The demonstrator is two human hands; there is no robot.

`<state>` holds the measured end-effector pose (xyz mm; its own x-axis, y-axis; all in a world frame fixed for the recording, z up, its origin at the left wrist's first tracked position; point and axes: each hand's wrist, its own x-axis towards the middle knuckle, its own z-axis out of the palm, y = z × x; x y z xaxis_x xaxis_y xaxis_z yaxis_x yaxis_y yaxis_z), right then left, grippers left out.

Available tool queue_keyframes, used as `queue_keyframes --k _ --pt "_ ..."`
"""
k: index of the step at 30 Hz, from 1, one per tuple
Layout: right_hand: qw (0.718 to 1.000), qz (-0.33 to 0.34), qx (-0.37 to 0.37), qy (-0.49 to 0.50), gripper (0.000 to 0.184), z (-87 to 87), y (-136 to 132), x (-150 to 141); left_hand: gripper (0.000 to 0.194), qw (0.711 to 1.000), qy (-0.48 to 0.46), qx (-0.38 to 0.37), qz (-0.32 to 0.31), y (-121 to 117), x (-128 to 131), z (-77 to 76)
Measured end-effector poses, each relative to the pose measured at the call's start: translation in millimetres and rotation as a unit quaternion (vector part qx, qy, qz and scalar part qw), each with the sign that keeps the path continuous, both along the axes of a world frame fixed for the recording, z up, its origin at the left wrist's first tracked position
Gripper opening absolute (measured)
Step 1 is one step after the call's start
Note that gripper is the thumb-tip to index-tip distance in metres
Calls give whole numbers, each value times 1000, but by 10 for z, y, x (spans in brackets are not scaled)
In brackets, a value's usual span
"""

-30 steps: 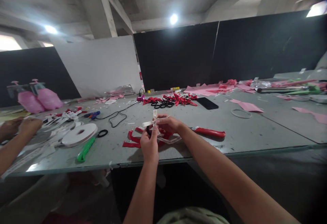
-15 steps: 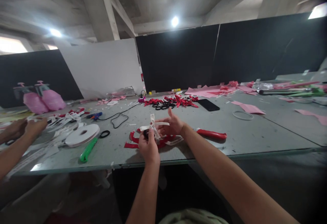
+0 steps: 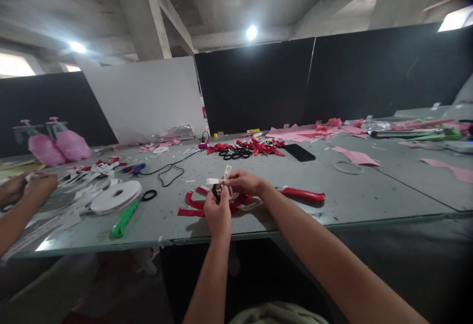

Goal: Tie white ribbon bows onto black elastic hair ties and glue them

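Observation:
My left hand (image 3: 218,211) pinches a small white ribbon bow (image 3: 220,181) together with a black hair tie just above the table's near edge. My right hand (image 3: 243,182) closes its fingers on the right side of the same bow. Under both hands lie loose red ribbon strips (image 3: 192,206) and a white printed ribbon (image 3: 251,204). A red-handled cutter (image 3: 303,195) lies just right of my right wrist.
A white ribbon spool (image 3: 116,196), a green-handled cutter (image 3: 124,218) and a black hair tie (image 3: 149,195) lie to the left. A pile of red bows and black ties (image 3: 244,148), a black phone (image 3: 299,152) and pink paper (image 3: 355,156) lie farther back. Another person's hands (image 3: 27,188) work at far left.
My right hand opened and drew back from the bow half a second ago, then closed on it again. The bow sits slightly lower now.

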<state>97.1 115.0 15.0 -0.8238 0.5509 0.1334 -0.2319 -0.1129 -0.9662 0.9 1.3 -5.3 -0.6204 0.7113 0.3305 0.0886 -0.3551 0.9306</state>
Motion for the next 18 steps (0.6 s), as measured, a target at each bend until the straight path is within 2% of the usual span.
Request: queue_keyframes --k 4,9,18 --pt "1000 -11 -1 5 31 -67 -11 -62 40 999 26 -23 40 -16 0 22" --pt "1000 26 -4 -8 34 -61 -48 -72 40 994 29 -45 92 -24 -21 24" --pt "999 54 -2 -4 31 3 -45 -27 40 998 -40 -25 52 -18 -10 -11"
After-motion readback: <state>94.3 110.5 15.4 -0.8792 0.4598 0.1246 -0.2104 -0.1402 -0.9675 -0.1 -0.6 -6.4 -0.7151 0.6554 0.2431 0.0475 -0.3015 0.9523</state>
